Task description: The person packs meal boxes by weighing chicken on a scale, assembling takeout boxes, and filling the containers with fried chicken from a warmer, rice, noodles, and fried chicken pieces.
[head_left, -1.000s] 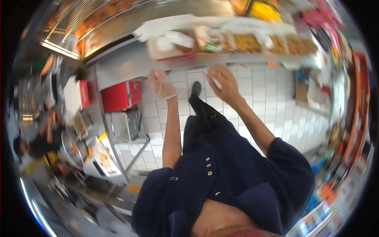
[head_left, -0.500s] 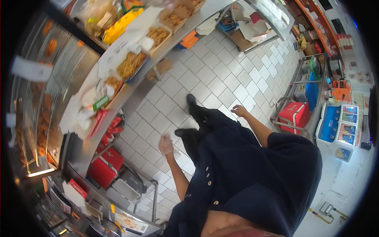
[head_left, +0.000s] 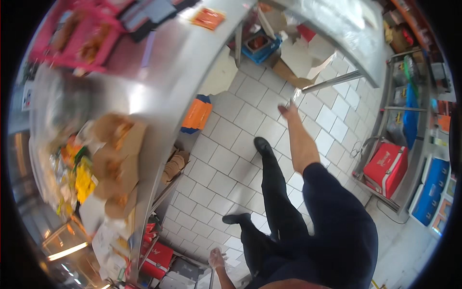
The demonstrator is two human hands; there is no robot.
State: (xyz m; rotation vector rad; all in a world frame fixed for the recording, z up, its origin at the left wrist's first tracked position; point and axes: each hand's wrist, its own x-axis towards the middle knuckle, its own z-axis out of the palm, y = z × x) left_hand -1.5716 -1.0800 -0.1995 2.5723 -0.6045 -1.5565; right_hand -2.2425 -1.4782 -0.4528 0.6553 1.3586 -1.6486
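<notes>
Low in the view, beside the red cases, my left hand point(head_left: 217, 258) hangs in a clear plastic glove. Its fingers are small and blurred, so their closing cannot be made out. My right hand point(head_left: 288, 111) reaches forward over the tiled floor, thumb apart from the fingers, with nothing visible in it. Closest to it is the metal leg point(head_left: 332, 82) of a table; whether they touch is unclear. On the steel counter point(head_left: 178, 101) to the left stand open cardboard boxes point(head_left: 115, 168) of fried-looking food. A pink tray point(head_left: 91, 43) with food sits farther along.
Under the counter are an orange and blue box point(head_left: 197, 114), brown cardboard trays point(head_left: 175, 166) and a red case point(head_left: 158, 260). Another red insulated case point(head_left: 386, 166) rests on a low rack at right. Cartons point(head_left: 298, 60) lie beneath the far table. White tiles point(head_left: 240, 161) cover the floor.
I have stepped forward along the counter and the view has turned. My right hand has swung forward toward the far table; my left hand now sits lower in view.
</notes>
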